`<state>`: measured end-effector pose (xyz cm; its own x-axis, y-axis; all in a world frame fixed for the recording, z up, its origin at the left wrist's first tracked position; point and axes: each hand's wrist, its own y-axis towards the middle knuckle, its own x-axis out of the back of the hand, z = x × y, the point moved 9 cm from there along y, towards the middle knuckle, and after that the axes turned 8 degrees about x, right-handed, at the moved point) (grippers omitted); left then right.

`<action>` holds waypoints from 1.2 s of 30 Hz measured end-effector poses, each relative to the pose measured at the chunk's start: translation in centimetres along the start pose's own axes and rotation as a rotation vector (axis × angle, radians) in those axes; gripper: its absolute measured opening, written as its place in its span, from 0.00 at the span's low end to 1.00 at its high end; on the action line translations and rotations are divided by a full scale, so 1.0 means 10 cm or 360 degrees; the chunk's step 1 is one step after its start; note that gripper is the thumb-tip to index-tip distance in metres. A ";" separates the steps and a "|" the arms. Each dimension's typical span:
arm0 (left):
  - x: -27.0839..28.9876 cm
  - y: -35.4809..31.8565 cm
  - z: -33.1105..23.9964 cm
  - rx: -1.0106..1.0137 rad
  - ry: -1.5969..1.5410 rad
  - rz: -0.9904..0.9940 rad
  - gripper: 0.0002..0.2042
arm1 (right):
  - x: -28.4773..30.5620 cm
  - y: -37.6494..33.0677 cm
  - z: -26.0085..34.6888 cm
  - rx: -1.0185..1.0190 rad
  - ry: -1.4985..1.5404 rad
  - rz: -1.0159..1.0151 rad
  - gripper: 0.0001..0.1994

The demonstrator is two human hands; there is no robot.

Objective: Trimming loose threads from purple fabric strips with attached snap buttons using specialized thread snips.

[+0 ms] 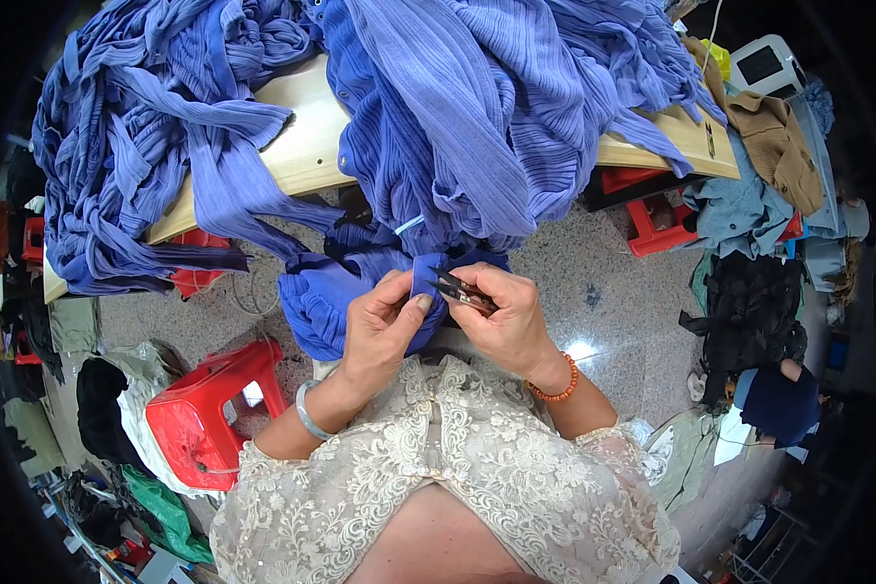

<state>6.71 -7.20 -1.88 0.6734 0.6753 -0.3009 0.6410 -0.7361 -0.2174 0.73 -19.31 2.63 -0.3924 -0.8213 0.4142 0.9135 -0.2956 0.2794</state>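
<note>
My left hand (pixel 375 331) is closed, pinching the edge of a blue ribbed garment (pixel 313 304) that lies bunched over my lap. In my right hand (pixel 512 319) is a pair of small dark thread snips (pixel 465 294). Their tips meet the pinched edge just beside my left thumb; whether a thread is between them is too small to make out. Beyond my hands, a large heap of blue ribbed garments (pixel 438 117) hangs over the front of the wooden table (pixel 302 131). Small metal eyelets show along one blue edge.
A red plastic stool (pixel 187 420) stands on the floor at my left, with another red stool (pixel 652 226) under the table's right side. Brown knitwear (pixel 779 146) and a white device (pixel 767 66) are at the far right. Dark fabric (pixel 749 307) lies lower there.
</note>
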 end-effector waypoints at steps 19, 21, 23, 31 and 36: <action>0.05 0.03 0.15 0.0254 -0.0545 0.0008 0.14 | 0.10 -0.11 0.22 0.0254 -0.0025 0.0383 0.19; 0.04 0.03 0.14 0.0253 -0.0555 0.0019 0.14 | 0.17 -0.09 0.23 0.0337 -0.0329 0.0279 0.20; 0.03 0.03 0.13 0.0254 -0.0564 0.0033 0.14 | 0.17 -0.09 0.26 0.0400 -0.0435 0.0269 0.20; 0.01 0.02 0.12 0.0236 -0.0540 0.0049 0.15 | 0.11 -0.14 0.37 0.0590 -0.0770 0.0283 0.21; -0.01 0.03 0.11 0.0234 -0.0533 0.0056 0.15 | 0.11 -0.15 0.38 0.0635 -0.0860 0.0303 0.20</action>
<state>6.41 -7.53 -2.95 0.5208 0.6145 -0.5926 0.5434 -0.7740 -0.3250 -1.52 -17.92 6.01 -0.3223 -0.4525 0.8315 0.9031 0.1162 0.4133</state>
